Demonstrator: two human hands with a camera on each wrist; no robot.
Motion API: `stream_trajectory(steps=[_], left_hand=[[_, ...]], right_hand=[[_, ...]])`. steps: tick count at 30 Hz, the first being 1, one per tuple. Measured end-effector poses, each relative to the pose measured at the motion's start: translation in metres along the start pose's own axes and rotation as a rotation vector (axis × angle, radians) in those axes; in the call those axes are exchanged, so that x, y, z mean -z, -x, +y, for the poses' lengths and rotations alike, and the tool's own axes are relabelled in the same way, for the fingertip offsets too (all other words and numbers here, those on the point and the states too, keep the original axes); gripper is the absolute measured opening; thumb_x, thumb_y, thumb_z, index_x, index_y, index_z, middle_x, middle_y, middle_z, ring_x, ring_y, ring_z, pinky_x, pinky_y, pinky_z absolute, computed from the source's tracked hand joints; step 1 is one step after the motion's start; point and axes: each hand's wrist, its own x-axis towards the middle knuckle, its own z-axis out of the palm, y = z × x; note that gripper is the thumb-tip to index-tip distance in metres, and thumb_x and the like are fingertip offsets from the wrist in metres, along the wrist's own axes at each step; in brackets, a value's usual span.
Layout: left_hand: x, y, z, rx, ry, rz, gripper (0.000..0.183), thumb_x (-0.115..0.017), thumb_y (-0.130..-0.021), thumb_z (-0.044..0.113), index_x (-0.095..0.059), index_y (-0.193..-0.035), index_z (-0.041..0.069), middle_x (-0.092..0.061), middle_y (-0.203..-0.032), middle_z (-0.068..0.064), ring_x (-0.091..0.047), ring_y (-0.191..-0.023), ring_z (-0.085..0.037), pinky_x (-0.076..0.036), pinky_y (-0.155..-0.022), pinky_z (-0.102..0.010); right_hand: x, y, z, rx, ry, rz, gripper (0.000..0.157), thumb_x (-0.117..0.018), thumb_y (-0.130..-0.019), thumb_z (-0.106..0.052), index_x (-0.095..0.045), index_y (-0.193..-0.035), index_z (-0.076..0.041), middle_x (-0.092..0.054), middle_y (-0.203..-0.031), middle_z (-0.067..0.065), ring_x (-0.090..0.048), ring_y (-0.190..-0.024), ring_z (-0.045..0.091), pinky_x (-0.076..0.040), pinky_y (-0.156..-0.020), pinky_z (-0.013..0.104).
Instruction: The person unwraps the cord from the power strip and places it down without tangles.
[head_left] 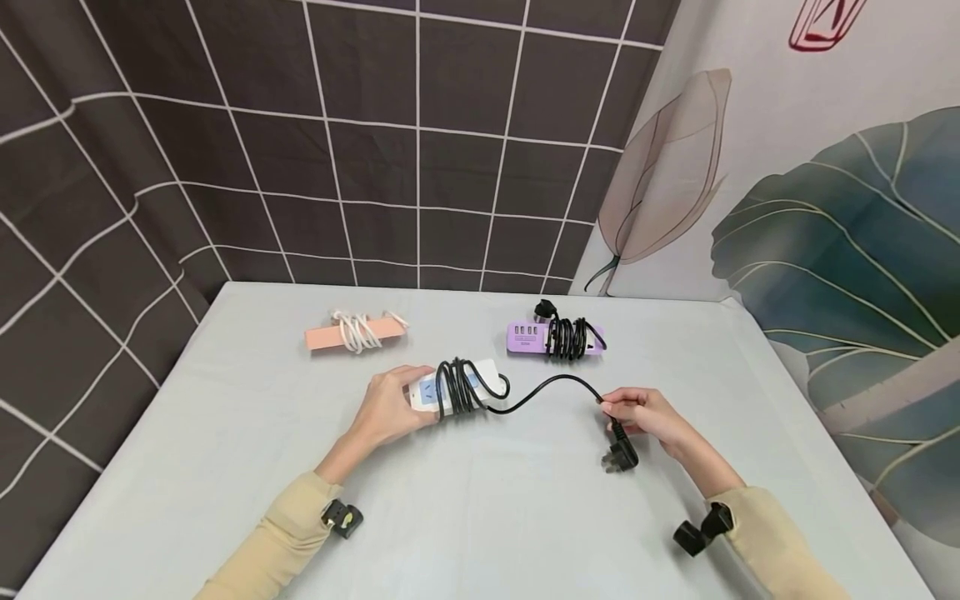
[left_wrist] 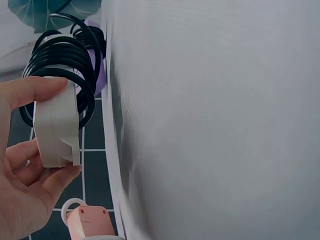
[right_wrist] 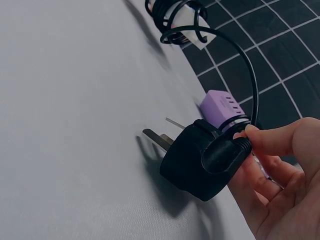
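My left hand [head_left: 392, 406] grips the left end of a white power strip [head_left: 427, 393] with blue socket faces. Several turns of its black cord [head_left: 459, 387] are wound around the strip's middle. From there a loose stretch of cord arcs to the right, where my right hand [head_left: 647, 414] pinches it just behind the black plug [head_left: 621, 450]. In the right wrist view the plug [right_wrist: 200, 162] hangs with its metal prongs pointing left, above the table. The left wrist view shows the thumb on the white strip [left_wrist: 57, 122] and fingers beneath its end.
At the back left of the table [head_left: 480, 517] lies a pink power strip [head_left: 324, 337] wrapped in white cord. A purple power strip [head_left: 525, 337] with USB ports, wound in black cord, lies at the back right. Dark gridded cloth [head_left: 375, 158] hangs behind.
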Motion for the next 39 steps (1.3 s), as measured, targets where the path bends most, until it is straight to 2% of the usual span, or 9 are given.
stream_trajectory(steps=[8, 16, 24, 33, 39], left_hand=[[0.001, 0.001, 0.001, 0.008, 0.006, -0.011, 0.066, -0.086, -0.055, 0.015, -0.067, -0.117, 0.004, -0.069, -0.114, -0.015, -0.066, -0.093, -0.026, -0.053, -0.082, -0.039], [0.002, 0.003, 0.001, 0.005, 0.004, -0.038, 0.067, -0.085, -0.055, 0.015, -0.067, -0.118, 0.004, -0.068, -0.117, -0.017, -0.066, -0.098, -0.027, -0.053, -0.086, -0.041], [0.002, 0.004, 0.002, 0.013, 0.002, -0.072, 0.067, -0.085, -0.055, 0.015, -0.067, -0.119, 0.005, -0.068, -0.117, -0.016, -0.065, -0.096, -0.026, -0.052, -0.086, -0.041], [0.002, 0.005, 0.001, -0.014, 0.009, -0.086, 0.067, -0.085, -0.054, 0.014, -0.067, -0.118, 0.005, -0.069, -0.114, -0.015, -0.065, -0.093, -0.023, -0.052, -0.082, -0.037], [0.002, 0.005, 0.001, -0.019, 0.014, -0.098, 0.067, -0.085, -0.054, 0.013, -0.068, -0.118, 0.006, -0.070, -0.113, -0.013, -0.064, -0.090, -0.020, -0.052, -0.080, -0.034]], right_hand=[[0.003, -0.007, -0.001, -0.023, 0.004, 0.038, 0.036, -0.063, -0.091, -0.023, -0.063, -0.116, 0.004, -0.070, -0.090, -0.008, -0.066, -0.074, 0.005, -0.055, -0.071, 0.024], [0.003, -0.011, -0.005, -0.034, 0.005, 0.067, 0.043, -0.063, -0.091, -0.025, -0.059, -0.120, 0.007, -0.070, -0.090, -0.008, -0.066, -0.074, 0.004, -0.055, -0.070, 0.023], [0.003, -0.018, -0.008, -0.048, 0.015, 0.072, 0.042, -0.063, -0.091, -0.026, -0.060, -0.119, 0.006, -0.069, -0.088, -0.007, -0.065, -0.074, 0.003, -0.055, -0.068, 0.022], [0.006, -0.027, -0.012, -0.060, 0.010, 0.092, 0.039, -0.063, -0.090, -0.026, -0.062, -0.117, 0.003, -0.069, -0.086, -0.010, -0.064, -0.074, 0.002, -0.054, -0.068, 0.021], [0.008, -0.033, -0.014, -0.046, -0.021, 0.100, 0.043, -0.063, -0.091, -0.026, -0.060, -0.119, 0.005, -0.069, -0.087, -0.010, -0.066, -0.074, 0.003, -0.055, -0.070, 0.021]])
